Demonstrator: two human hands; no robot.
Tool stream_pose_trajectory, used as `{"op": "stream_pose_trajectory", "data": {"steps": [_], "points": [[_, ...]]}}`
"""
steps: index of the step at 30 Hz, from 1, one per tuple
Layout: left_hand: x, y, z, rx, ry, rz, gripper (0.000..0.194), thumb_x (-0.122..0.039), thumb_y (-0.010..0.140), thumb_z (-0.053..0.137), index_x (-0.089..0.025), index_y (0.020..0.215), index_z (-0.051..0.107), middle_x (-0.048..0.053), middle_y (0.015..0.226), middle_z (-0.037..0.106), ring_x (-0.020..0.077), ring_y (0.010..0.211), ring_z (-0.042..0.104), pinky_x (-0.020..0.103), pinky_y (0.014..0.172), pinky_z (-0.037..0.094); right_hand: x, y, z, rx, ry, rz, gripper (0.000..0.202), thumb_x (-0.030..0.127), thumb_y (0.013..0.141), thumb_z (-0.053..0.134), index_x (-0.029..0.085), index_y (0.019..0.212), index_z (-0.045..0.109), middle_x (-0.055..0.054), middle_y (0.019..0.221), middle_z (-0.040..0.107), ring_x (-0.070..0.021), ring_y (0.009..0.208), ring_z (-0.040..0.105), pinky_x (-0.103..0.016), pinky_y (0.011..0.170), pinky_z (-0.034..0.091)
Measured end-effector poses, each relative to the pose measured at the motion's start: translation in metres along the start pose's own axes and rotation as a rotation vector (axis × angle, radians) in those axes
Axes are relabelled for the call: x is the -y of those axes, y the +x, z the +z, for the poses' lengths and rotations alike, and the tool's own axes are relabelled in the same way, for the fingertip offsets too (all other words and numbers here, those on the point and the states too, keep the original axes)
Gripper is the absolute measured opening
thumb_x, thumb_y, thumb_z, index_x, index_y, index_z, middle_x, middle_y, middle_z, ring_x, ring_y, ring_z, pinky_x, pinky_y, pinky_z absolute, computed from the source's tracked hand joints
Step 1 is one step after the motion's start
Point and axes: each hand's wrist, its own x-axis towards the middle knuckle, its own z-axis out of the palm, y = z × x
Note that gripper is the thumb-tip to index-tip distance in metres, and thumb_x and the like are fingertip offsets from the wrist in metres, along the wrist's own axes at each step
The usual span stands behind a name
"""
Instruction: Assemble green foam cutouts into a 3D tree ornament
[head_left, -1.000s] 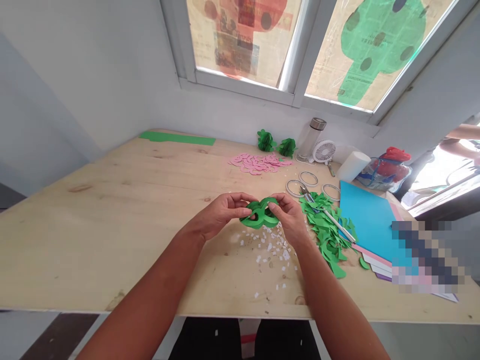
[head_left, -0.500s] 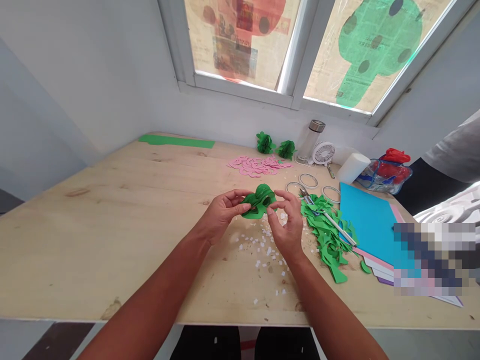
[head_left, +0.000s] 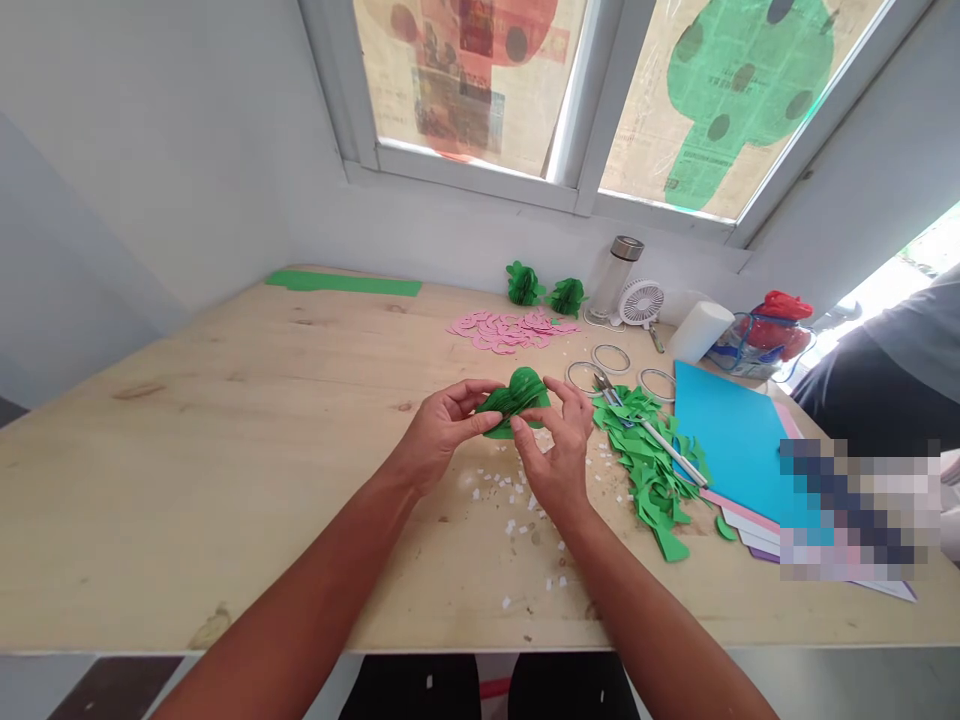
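Above the wooden table [head_left: 247, 450] my two hands hold a layered green paper flower [head_left: 523, 392] between them. My left hand [head_left: 442, 425] pinches its left edge, the thumb in front and the fingers behind. From the right side, my right hand [head_left: 559, 440] grips its lower edge with thumb and fingertips. The flower's layers lie close together, and the fingers hide part of it. Beneath the hands, small white paper bits [head_left: 517, 510] are scattered. Green paper scraps [head_left: 649, 470] are heaped just right of my right hand.
Pink paper cutouts [head_left: 502, 332] lie behind the hands, with two green paper balls [head_left: 523, 284] further back. Near the wall stand a bottle [head_left: 616, 275] and a small fan [head_left: 640, 302]. Blue paper [head_left: 727, 440] lies right, scissors [head_left: 607, 388] by the scraps. Another person [head_left: 885, 370] is at far right.
The flower's open gap has been pressed together, and its layers now lie closer. My right hand has shifted left along it. The person at the right has moved slightly.
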Motion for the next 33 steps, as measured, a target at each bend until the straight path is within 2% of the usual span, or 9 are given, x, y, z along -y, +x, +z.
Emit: {"op": "stream_pose_trajectory", "data": {"steps": [5,14,20,33], "points": [[0.0041,0.0003,-0.0004,0.039,0.037,-0.007,0.04,-0.026,0.067,0.077,-0.019,0.105,0.066,0.006,0.097,0.071,0.0213,0.091,0.063,0.033,0.08,0.049,-0.0032,0.0004,0.0023,0.013,0.001,0.039,0.01,0.031,0.078,0.064,0.022,0.074,0.066,-0.008,0.124,0.053,-0.0308,0.124,0.037,-0.052,0.101,0.027],[-0.0002,0.0001,0.0006,0.02,-0.005,-0.032,0.035,-0.027,0.067,0.076,-0.019,0.1,0.068,0.005,0.09,0.072,0.0199,0.084,0.065,0.033,0.079,0.049,-0.0044,0.0006,0.0028,0.014,0.023,0.041,0.004,0.024,0.076,0.062,0.023,0.075,0.065,-0.008,0.124,0.055,-0.0296,0.124,0.038,-0.052,0.102,0.027],[-0.0039,-0.0008,0.0028,0.017,-0.022,-0.041,0.036,-0.027,0.066,0.076,-0.017,0.1,0.068,0.006,0.085,0.071,0.0208,0.082,0.064,0.034,0.078,0.048,-0.0035,0.0001,0.0024,0.011,0.014,0.042,0.008,0.022,0.076,0.061,0.022,0.068,0.064,-0.006,0.124,0.056,-0.0294,0.125,0.038,-0.052,0.103,0.026],[-0.0023,-0.0006,0.0013,0.007,-0.008,-0.038,0.037,-0.026,0.065,0.077,-0.019,0.1,0.068,0.005,0.087,0.072,0.0208,0.084,0.065,0.034,0.082,0.047,-0.0033,-0.0003,0.0026,0.003,0.015,0.046,0.01,0.024,0.077,0.061,0.023,0.069,0.066,-0.006,0.125,0.055,-0.0304,0.125,0.037,-0.054,0.102,0.025]]}}
